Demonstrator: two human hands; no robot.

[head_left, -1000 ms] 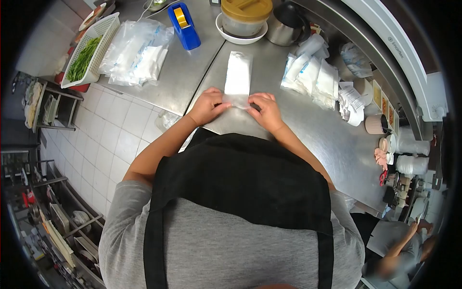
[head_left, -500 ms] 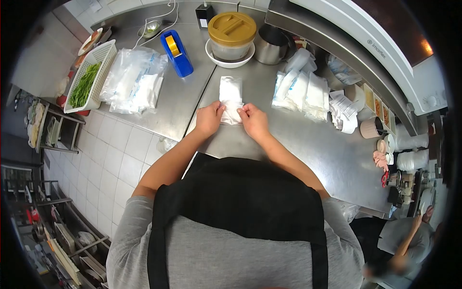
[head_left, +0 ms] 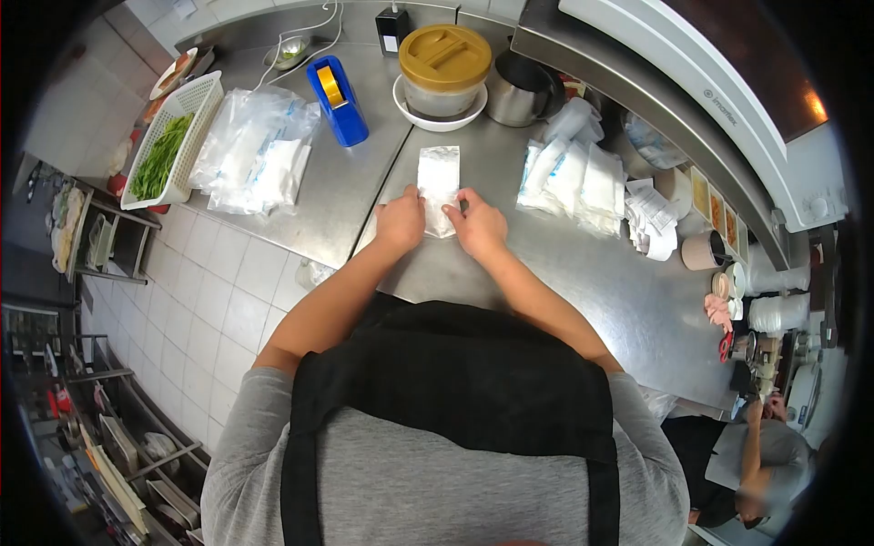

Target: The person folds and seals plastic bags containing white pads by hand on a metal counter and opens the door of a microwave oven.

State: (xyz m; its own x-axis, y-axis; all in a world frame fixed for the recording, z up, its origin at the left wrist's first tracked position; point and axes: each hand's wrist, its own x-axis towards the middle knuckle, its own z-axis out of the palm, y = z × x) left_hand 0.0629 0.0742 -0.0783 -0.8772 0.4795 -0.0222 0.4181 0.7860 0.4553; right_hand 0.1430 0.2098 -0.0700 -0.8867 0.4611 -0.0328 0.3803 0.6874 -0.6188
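Observation:
A small white packet in clear plastic lies flat on the steel counter in front of me. My left hand is closed at the packet's left edge. On the opposite side, my right hand pinches the lower right edge with thumb and fingers. The lower part of the plastic between my hands looks folded and wrinkled. Beyond the packet stand a tub with a mustard lid in a white bowl and a blue tape dispenser.
Plastic bags and a white basket of greens are at the left. White packets, paper slips, a metal jug and red scissors are at the right. A co-worker stands at the lower right.
The view has tilted, so the counter items sit lower. The packet's near end has gone from smooth to folded and wrinkled. The co-worker has shifted and leaned.

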